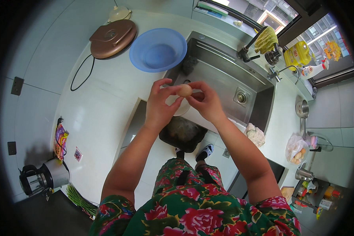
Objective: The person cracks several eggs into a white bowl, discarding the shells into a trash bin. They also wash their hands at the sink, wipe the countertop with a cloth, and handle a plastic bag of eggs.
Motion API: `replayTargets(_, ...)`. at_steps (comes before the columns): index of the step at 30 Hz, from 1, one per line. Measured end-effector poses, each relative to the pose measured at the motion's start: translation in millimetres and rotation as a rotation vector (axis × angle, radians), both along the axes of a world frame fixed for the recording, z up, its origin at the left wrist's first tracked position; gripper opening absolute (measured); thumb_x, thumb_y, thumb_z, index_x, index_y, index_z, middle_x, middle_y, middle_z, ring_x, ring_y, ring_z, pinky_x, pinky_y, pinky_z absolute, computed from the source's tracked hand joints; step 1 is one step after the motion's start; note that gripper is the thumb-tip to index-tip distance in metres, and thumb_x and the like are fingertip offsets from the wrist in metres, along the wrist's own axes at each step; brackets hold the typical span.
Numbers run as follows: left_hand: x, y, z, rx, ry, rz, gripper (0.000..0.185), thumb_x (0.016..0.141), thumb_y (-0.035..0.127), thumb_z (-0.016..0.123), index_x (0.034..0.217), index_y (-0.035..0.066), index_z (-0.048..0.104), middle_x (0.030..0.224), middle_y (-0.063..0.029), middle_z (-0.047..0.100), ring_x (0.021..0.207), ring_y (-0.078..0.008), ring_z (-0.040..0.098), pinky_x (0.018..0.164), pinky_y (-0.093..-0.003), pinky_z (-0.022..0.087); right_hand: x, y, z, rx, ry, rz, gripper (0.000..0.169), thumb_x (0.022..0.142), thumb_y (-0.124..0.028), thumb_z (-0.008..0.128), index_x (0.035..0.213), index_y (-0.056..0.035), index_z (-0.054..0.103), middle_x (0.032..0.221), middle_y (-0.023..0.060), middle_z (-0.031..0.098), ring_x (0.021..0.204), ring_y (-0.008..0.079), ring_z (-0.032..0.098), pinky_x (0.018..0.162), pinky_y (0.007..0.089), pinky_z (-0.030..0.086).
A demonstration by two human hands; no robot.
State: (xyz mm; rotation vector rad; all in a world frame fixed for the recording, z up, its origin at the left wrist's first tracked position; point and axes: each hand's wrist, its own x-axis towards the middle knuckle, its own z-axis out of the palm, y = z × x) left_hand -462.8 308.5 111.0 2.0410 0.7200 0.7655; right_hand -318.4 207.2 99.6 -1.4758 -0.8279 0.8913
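A brown egg (184,90) is held up between the fingertips of both my hands. My left hand (160,104) grips it from the left, with one finger lifted away. From the right, the thumb and fingers of my right hand (207,103) press on its side. Below the egg, a pale bowl (182,111) shows partly behind my hands, at the near edge of the stainless steel sink (215,78). Under that, a black-lined bin (183,134) stands on the floor near my feet.
A blue plastic basin (159,53) sits left of the sink, beside a brown electric griddle (113,38). At the right are a cloth (255,135) on the sink edge and a plastic bag of eggs (298,152). A black faucet (246,51) stands behind the sink.
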Motion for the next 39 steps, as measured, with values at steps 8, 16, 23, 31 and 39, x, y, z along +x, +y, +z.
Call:
replayTargets(8,5.2,-0.1,-5.8,0.227,0.039,0.12,0.029,0.071,0.007,0.072,0.098,0.01,0.065,0.119,-0.0093,0.048,0.089,-0.0215,0.062,0.078,-0.0332,0.051,-11.6,16.1,0.9,0.085,-0.238,-0.111,0.028,0.079,-0.006,0.067,0.105,0.0003,0.058,0.09,0.0098,0.068,0.079,0.0147,0.068,0.069,0.0249,0.053)
replayTargets(16,8.9,3.0,-17.2,0.332,0.07,0.155,0.028,0.071,0.008,0.072,0.097,0.01,0.064,0.119,-0.009,0.047,0.086,-0.0223,0.062,0.081,-0.0362,0.05,-10.7,23.3,-7.8,0.016,-0.224,-0.1,0.031,0.078,-0.008,0.069,0.106,0.0001,0.058,0.091,0.01,0.069,0.08,0.0165,0.069,0.071,0.0263,0.054)
replayTargets(23,6.4,3.8,-30.1,0.394,0.073,0.149,0.03,0.07,0.009,0.073,0.099,0.011,0.064,0.119,-0.0089,0.048,0.085,-0.0245,0.062,0.085,-0.038,0.049,-3.9,24.0,-27.2,0.033,-0.218,-0.052,0.036,0.073,-0.01,0.072,0.105,0.0004,0.058,0.095,0.0125,0.068,0.082,0.0214,0.07,0.069,0.0284,0.055)
replayTargets(31,6.1,3.0,-45.6,0.564,0.077,0.14,0.037,0.067,0.009,0.075,0.102,0.015,0.063,0.118,-0.0076,0.048,0.079,-0.0221,0.059,0.076,-0.0362,0.048,-6.7,28.2,-40.5,0.007,-0.204,-0.059,0.04,0.069,-0.013,0.075,0.103,0.0011,0.059,0.092,0.0124,0.068,0.081,0.0206,0.07,0.07,0.0289,0.054)
replayTargets(39,6.6,0.8,-58.1,0.572,0.096,0.179,0.04,0.065,0.01,0.077,0.102,0.016,0.062,0.118,-0.0081,0.049,0.081,-0.023,0.058,0.072,-0.0356,0.048,-9.6,29.9,-49.1,-0.009,-0.135,-0.067,0.038,0.069,-0.012,0.073,0.101,0.0011,0.059,0.089,0.0123,0.068,0.08,0.0204,0.069,0.072,0.0291,0.054)
